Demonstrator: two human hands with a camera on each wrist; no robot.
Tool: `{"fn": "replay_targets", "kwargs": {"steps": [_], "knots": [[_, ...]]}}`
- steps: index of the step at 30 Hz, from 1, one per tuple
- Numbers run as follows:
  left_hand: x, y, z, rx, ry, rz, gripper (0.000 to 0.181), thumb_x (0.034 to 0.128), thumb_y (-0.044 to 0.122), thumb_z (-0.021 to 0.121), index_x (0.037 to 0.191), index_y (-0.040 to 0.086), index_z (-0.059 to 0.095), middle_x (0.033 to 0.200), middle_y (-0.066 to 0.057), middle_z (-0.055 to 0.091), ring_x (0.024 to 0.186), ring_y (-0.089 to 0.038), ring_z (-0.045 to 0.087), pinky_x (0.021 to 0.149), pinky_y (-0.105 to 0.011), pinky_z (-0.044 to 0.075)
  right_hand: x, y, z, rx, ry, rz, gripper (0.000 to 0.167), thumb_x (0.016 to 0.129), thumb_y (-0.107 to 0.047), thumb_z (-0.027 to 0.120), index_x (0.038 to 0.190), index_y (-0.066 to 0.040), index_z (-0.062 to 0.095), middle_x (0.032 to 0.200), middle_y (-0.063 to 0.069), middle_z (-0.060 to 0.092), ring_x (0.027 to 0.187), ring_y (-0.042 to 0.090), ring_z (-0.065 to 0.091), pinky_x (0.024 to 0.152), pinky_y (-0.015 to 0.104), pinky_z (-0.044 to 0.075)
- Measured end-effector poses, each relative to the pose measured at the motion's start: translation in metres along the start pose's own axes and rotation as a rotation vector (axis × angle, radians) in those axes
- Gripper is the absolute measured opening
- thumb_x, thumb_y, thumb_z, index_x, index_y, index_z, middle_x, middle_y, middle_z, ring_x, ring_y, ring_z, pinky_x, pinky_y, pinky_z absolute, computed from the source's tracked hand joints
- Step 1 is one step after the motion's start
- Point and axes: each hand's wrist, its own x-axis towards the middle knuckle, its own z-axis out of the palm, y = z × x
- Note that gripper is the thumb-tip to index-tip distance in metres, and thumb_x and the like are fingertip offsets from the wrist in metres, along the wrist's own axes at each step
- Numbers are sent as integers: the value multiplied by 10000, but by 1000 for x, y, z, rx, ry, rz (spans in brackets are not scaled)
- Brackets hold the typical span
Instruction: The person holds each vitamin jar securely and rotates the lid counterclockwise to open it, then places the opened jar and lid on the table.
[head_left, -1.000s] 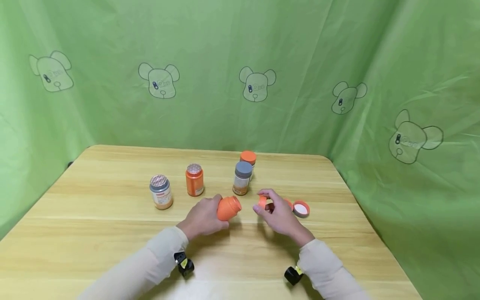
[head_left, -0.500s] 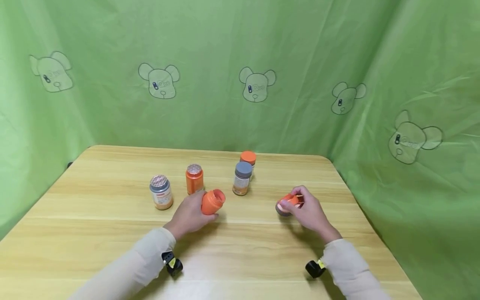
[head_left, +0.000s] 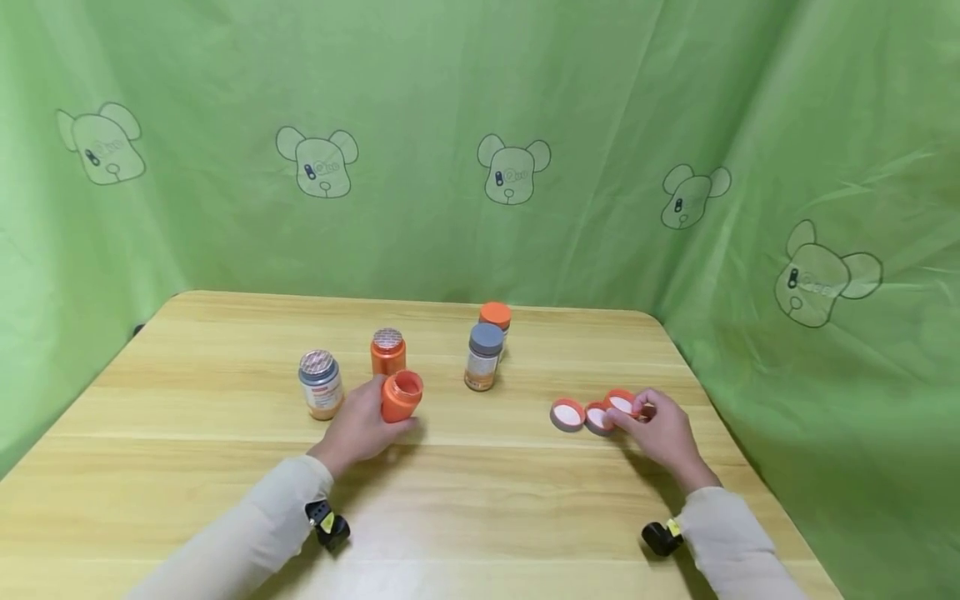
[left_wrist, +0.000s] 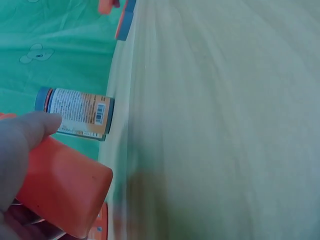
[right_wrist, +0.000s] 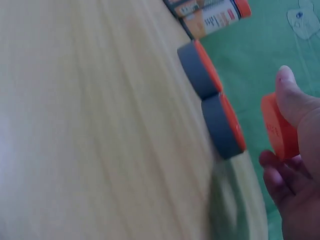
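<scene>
On the table [head_left: 480, 517], at nine o'clock, the left hand [head_left: 360, 427] grips an orange bottle [head_left: 401, 400], lid off; at three, the right hand [head_left: 667, 432] pinches an orange lid [head_left: 621, 403] beside two grey lids [head_left: 567, 415] [head_left: 598, 418]. Foil-sealed bottles [head_left: 322, 390] [head_left: 388, 354] at ten and eleven are uncapped; two bottles [head_left: 482, 362] [head_left: 495, 313] towards one remain capped.

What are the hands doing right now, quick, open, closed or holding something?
Left hand: holding an uncapped orange bottle, tilted.
Right hand: holding an orange bottle cap.
</scene>
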Motion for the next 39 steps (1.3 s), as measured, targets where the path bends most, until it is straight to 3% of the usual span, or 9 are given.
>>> {"fn": "replay_targets", "kwargs": {"steps": [7,15,20,26,34,39], "knots": [[-1,-2,0,7,31,-1,610,709,244,863,1179,22,543,1028,-77,606,921,-241,591,857,-434,490,-3,21,-5,-74,17,86,451,801,-464,763,822,-78,532,791,72,550,765,231,479,653,324,394],[2,-5,-1,-31,10,-64,625,719,194,849,1212,8,513,1067,-95,597,966,-265,589,901,-460,479,-4,32,-11,-131,-29,128,420,826,-445,744,795,-71,556,728,61,541,731,249,477,638,339,366],[2,-7,-2,-81,-18,-97,615,735,178,838,1233,27,510,1096,-90,609,992,-264,607,917,-459,476,-5,39,-9,-139,-54,144,449,814,-418,766,918,-24,576,849,127,583,800,285,514,676,356,395],[3,-10,-2,-74,-31,-126,586,762,182,816,1231,23,502,1086,-94,605,967,-260,610,902,-462,484,-5,42,-3,-113,-87,136,767,784,-422,791,1265,85,474,1143,273,577,971,358,572,801,446,467],[6,-16,-3,-84,12,-130,585,773,165,810,1225,-9,481,1110,-138,609,990,-289,611,916,-475,474,-2,38,0,-118,-107,101,741,748,-459,810,1197,66,542,1086,233,613,945,332,579,775,422,469],[5,-17,-4,-95,7,-152,608,788,174,802,1250,-27,463,1146,-173,602,1028,-319,608,938,-486,461,-2,35,0,-124,-129,96,749,740,-462,816,1183,74,538,1077,236,610,946,338,574,787,440,461]]}}
